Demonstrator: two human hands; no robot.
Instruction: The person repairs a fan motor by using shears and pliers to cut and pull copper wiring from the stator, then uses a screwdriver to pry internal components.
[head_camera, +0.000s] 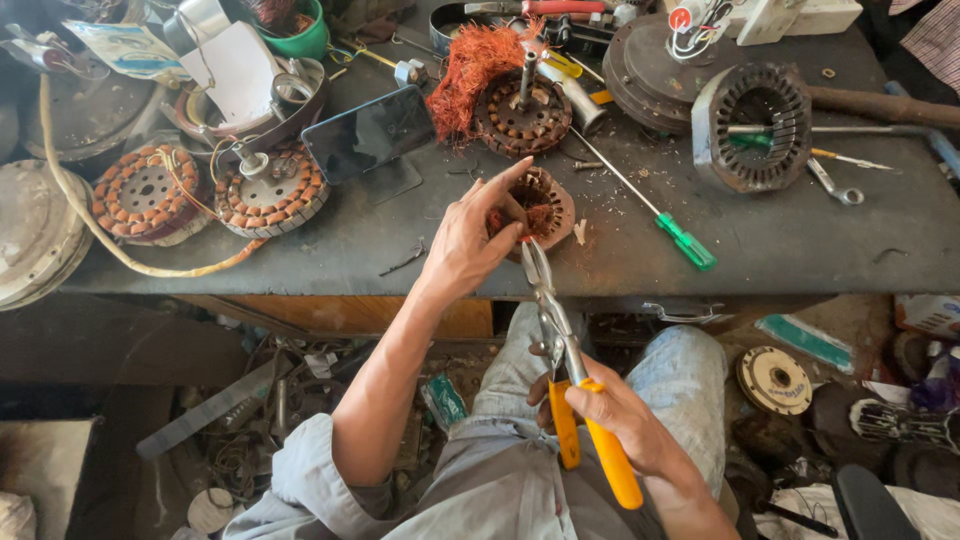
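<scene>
Right hand (610, 415) clamped round yellow-handled pliers (565, 370); left hand (470, 240) fingers gripping small stator (545, 205).

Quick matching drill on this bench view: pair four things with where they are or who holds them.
1. Yellow-handled snips
2. Small round motor stator with copper windings
3. Green-handled screwdriver
4. Black phone

a. lying on the bench right of the stator
b. propped on the bench, upper left
c. gripped by right hand
d. held by left hand

Pairs: 1-c, 2-d, 3-a, 4-b

Pliers (560, 345): bare metal, glossy yellow plastic grips; stator (545, 205): rusty metal; workbench (640, 250): matt, grimy.
</scene>
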